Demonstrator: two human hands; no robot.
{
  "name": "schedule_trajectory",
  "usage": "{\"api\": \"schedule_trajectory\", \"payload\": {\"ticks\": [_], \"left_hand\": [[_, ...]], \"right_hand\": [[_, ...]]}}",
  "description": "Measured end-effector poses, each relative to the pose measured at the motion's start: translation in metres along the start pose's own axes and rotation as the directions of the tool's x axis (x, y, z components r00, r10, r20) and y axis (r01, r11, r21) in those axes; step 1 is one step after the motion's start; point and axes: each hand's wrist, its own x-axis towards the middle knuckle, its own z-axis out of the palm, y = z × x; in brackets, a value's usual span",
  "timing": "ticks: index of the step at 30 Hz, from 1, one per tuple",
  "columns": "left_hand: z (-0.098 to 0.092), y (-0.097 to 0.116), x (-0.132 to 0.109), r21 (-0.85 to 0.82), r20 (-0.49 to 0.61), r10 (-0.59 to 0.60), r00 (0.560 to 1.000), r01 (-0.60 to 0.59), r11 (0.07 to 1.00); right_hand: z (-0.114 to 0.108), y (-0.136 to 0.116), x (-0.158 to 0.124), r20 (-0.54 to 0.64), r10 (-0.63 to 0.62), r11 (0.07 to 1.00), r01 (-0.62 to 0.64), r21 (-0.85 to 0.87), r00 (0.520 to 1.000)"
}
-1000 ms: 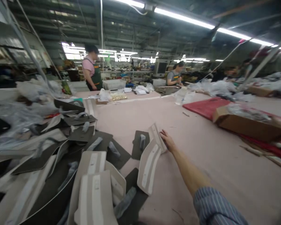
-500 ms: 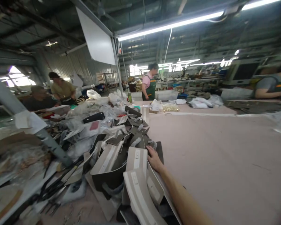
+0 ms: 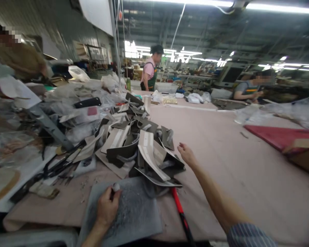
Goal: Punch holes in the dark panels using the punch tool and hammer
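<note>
My right hand (image 3: 186,154) hovers with loosely spread fingers just right of a heap of grey and beige cut pieces (image 3: 141,147) on the pink table (image 3: 216,144). It holds nothing. My left hand (image 3: 108,207) rests on a scuffed grey cutting pad (image 3: 136,209) at the near edge, fingers closed round a small tool with a pale rounded end (image 3: 115,187). A red-and-black handled tool (image 3: 179,209) lies beside the pad, its upper end under the heap.
Scissors and clutter (image 3: 59,168) lie left of the heap, with plastic-wrapped goods (image 3: 74,113) behind. A red sheet and cardboard box (image 3: 285,140) sit at right. Other people (image 3: 150,72) work at far tables, one at left (image 3: 18,58).
My view swung and tipped down, bringing the grey pad and my left hand into sight. My right hand came off the beige pieces and drew back to the heap's right side.
</note>
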Motion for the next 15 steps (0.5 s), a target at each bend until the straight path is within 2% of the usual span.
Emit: {"api": "schedule_trajectory", "payload": {"ticks": [3,5,8,10,12,15], "left_hand": [[-0.001,-0.002,0.001,-0.011,0.023,-0.014,1.000,0.014,1.000],[-0.002,-0.003,0.001,-0.024,0.029,-0.015,0.999,0.015,1.000],[-0.003,-0.003,0.001,-0.037,0.031,-0.008,0.999,0.009,0.999],[-0.003,-0.002,0.001,-0.041,0.023,-0.002,1.000,0.003,0.999],[-0.004,-0.002,0.000,-0.041,0.008,0.009,1.000,-0.009,0.999],[-0.003,-0.006,-0.003,-0.051,-0.015,0.021,1.000,-0.021,0.998]], "right_hand": [[-0.023,0.000,-0.075,-0.083,0.023,0.998,-0.028,-0.049,0.996],[-0.027,-0.011,-0.129,-0.089,-0.010,0.999,0.006,-0.051,0.996],[-0.019,-0.035,-0.196,-0.065,-0.193,0.980,0.189,-0.059,0.979],[-0.006,-0.053,-0.225,-0.065,-0.410,0.907,0.399,-0.135,0.910],[0.012,-0.067,-0.241,-0.023,-0.602,0.780,0.581,-0.235,0.799],[0.043,-0.071,-0.242,0.104,-0.730,0.613,0.714,-0.338,0.675]]}}
